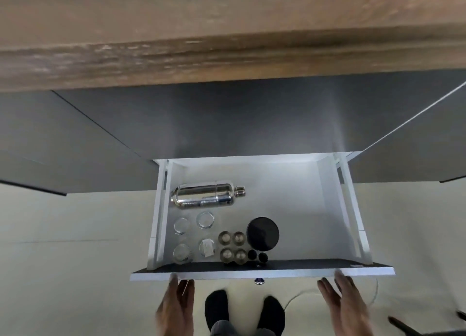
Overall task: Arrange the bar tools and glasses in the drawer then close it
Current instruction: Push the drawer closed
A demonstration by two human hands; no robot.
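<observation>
An open white drawer (297, 199) with a dark front panel (302, 266) sits below the wooden counter. Inside lies a shiny metal cocktail shaker (205, 195) on its side at the back left. Several clear glasses (205, 219) stand below it at the front left. Several small metal cups (231, 246) cluster at the front middle, next to a round black lid (262, 233) and two small black stoppers (257, 255). My left hand (176, 308) is open with fingertips at the front panel's left part. My right hand (345, 303) is open with fingertips at its right part.
The wooden countertop (227, 58) overhangs at the top. Dark cabinet fronts (63, 139) flank the drawer on both sides. My feet in black socks (243, 310) stand on the pale floor under the drawer. A thin cable (297, 296) lies on the floor at right.
</observation>
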